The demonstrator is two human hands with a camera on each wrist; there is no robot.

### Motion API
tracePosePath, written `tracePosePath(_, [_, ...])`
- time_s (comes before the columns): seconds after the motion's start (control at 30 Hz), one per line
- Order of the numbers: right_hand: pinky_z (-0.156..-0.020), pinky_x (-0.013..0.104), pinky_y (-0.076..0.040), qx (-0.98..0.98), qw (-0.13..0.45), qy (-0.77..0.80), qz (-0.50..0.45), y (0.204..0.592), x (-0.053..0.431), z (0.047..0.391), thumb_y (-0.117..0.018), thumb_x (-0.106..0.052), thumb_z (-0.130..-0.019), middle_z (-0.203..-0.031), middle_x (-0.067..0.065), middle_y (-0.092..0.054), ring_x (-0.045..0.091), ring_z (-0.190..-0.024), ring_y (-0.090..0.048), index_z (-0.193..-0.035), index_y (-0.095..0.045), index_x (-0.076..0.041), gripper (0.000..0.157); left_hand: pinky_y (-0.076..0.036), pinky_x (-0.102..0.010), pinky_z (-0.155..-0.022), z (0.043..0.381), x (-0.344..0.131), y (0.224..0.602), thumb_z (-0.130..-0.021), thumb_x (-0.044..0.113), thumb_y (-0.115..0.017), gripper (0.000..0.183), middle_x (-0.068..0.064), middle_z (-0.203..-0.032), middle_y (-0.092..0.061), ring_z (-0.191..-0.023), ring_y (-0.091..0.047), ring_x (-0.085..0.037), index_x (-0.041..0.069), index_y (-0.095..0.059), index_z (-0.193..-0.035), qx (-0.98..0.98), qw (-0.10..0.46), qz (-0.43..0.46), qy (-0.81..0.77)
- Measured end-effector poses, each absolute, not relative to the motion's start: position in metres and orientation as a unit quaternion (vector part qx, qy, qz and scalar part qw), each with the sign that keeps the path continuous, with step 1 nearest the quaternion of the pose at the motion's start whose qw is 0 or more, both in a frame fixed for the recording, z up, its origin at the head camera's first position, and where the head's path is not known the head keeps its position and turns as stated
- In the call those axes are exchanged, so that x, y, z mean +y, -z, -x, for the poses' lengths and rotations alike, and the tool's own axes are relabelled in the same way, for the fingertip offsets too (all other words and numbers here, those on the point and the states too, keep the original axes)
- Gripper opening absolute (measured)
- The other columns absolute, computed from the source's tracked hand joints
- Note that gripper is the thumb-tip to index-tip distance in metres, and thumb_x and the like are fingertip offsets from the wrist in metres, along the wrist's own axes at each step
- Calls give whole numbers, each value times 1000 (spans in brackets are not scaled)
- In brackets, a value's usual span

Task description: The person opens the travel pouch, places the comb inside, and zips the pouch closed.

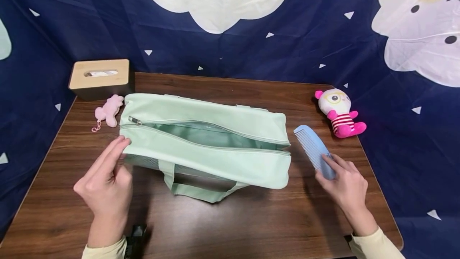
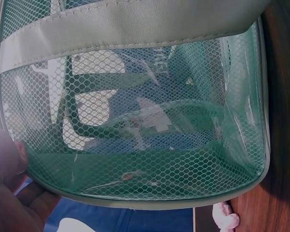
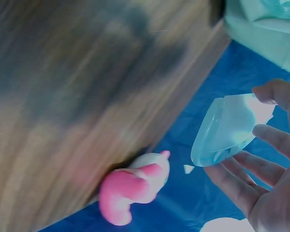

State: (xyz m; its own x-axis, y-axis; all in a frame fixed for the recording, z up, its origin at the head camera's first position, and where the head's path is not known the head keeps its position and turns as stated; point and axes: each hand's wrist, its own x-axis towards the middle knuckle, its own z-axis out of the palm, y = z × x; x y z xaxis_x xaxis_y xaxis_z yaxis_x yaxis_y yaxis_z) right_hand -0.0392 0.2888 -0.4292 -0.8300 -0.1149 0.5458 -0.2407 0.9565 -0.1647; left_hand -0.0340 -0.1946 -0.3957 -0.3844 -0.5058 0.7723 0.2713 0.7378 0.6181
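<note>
A light green bag [image 1: 212, 163] stands on the table with its top zipper undone and its front handle hanging forward. Its side is clear plastic over mesh [image 2: 150, 125] in the left wrist view. My left hand [image 1: 108, 179] pinches the bag's left top corner between thumb and fingers. To the right of the bag, my right hand [image 1: 345, 179] grips a blue comb [image 1: 313, 147] by one end, held above the table with its teeth facing left. The right wrist view shows thumb and fingertips on the comb [image 3: 232, 125].
A tissue box [image 1: 100, 77] with a wooden top stands at the back left. Beside the bag lies a pink plush keychain [image 1: 109, 111]. At the right edge sits a pink and white plush doll [image 1: 339, 111]. Dark blue patterned cloth [image 1: 223, 55] surrounds the wooden table [image 1: 215, 231].
</note>
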Motion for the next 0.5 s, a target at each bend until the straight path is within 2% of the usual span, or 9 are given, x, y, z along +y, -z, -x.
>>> tracePosePath(0.27, [-44, 44, -37, -921, 351, -117, -121, 404, 264, 34, -62, -38, -78, -110, 20, -76, 40, -80, -67, -109, -81, -7, 47, -47, -6, -86, 34, -194, 395, -90, -7, -62, 25, -13, -92, -79, -86, -78, -20, 5, -84, -89, -747, 554, -80, 360])
tracePosePath(0.5, [-47, 43, -39, -901, 395, -112, -143, 384, 246, 28, -60, -43, -88, -110, 20, -76, 39, -76, -65, -105, -81, -5, 47, -46, -6, -87, 32, -196, 396, -89, -9, -62, 26, -15, -93, -79, -88, -78, -16, 5, -84, -90, -750, 550, -74, 358])
